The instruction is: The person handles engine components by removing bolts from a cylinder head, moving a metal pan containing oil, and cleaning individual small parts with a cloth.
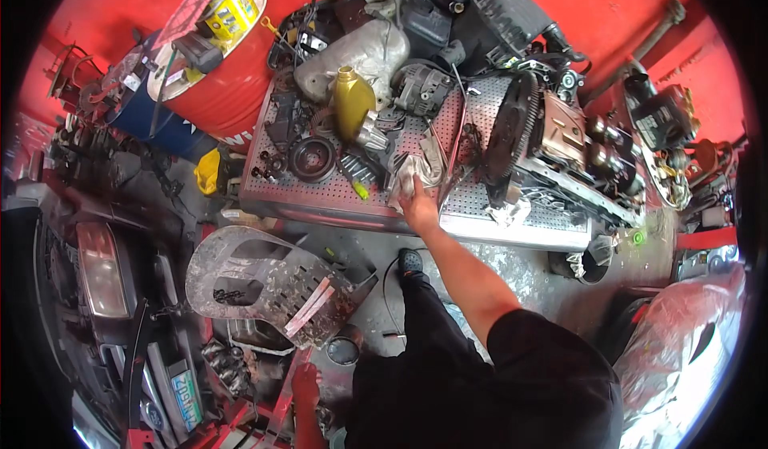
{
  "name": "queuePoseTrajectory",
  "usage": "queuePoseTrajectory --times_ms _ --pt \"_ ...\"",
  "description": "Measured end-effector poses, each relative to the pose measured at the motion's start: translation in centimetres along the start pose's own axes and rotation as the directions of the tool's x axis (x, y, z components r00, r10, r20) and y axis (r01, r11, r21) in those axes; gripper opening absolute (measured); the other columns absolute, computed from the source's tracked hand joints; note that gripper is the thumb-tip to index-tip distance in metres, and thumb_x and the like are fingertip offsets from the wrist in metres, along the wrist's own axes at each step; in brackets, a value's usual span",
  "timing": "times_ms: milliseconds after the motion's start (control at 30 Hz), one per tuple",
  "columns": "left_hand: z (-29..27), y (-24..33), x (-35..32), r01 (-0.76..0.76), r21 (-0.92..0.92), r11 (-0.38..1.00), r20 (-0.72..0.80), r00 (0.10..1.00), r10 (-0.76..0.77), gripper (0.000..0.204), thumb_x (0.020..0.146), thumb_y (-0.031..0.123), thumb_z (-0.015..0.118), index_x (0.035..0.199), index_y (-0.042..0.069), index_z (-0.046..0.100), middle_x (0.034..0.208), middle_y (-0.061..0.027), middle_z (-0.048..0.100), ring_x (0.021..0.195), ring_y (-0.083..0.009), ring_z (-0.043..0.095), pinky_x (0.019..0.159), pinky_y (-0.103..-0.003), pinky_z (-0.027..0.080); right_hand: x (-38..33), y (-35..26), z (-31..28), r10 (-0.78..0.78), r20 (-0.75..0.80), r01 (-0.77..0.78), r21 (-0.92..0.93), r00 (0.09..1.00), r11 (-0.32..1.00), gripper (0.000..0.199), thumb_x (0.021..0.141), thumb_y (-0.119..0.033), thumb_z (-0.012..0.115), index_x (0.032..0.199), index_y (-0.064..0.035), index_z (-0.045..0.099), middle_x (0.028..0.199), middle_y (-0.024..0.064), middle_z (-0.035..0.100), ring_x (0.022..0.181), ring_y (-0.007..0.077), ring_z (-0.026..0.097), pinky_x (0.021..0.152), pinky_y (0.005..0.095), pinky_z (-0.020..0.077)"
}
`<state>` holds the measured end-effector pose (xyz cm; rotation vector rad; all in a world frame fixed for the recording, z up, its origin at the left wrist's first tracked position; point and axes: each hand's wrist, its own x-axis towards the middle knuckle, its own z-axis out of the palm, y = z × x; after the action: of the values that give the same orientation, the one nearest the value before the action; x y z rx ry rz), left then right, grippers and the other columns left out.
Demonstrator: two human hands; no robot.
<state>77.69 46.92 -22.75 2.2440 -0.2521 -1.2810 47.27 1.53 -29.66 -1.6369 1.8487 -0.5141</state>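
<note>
My right hand (418, 210) reaches to the front edge of a perforated metal workbench (512, 226) and is closed on a crumpled, whitish rag (406, 182). Just beyond it stand a gold oil bottle (353, 101) and a small grey metal part (372, 133). A bright yellow-green piece (360, 190) lies left of the rag. Low in the view, my left hand (306, 382) hangs beside a red metal frame (282, 405). Its fingers look curled in; what they hold, if anything, is hidden.
An alternator (422, 89), a black pulley (312, 158) and an engine with a toothed flywheel (512, 125) crowd the bench. A dirty plastic chair (240, 269) lies before it. A car front (112, 289) is at left, red drum (232, 89) behind, plastic-covered bulk (680, 353) right.
</note>
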Motion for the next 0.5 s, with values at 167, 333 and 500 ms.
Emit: queuePoseTrajectory --times_ms 167,333,500 --pt "3.9 6.3 -3.7 -0.170 0.038 0.985 0.033 0.985 0.169 0.025 0.097 0.015 0.060 0.114 -0.003 0.059 0.091 -0.0122 0.068 0.076 -0.0182 0.066 0.069 -0.031 0.055 2.8 -1.2 -1.7 0.092 0.220 -0.086 -0.037 0.971 0.996 0.042 0.090 -0.023 0.061 0.128 -0.0091 0.054 0.124 0.0246 0.054 0.107 0.0443 0.059 0.091 0.0490 0.0491" --pt "4.0 1.7 -2.3 -0.033 0.122 0.992 -0.001 0.999 0.034 0.025 0.096 0.019 0.062 0.114 0.002 0.061 0.092 -0.0118 0.070 0.079 -0.0222 0.068 0.071 -0.035 0.054 -1.8 0.0 -3.1 0.032 -0.312 0.106 0.415 0.950 0.903 0.029 0.088 -0.012 0.051 0.113 0.0013 0.055 0.120 0.0214 0.053 0.114 0.0351 0.053 0.100 0.0405 0.0411" --pt "9.8 9.1 -0.7 -0.329 0.330 0.885 0.111 0.944 0.310 0.033 0.094 0.032 0.064 0.117 0.008 0.061 0.094 -0.0191 0.070 0.090 -0.0366 0.069 0.077 -0.045 0.053 -6.7 -3.7 -11.0 -0.177 -0.414 0.368 0.445 0.893 0.817 0.031 0.082 -0.002 0.047 0.111 0.0047 0.055 0.120 0.0188 0.051 0.115 0.0298 0.051 0.103 0.0394 0.0373"
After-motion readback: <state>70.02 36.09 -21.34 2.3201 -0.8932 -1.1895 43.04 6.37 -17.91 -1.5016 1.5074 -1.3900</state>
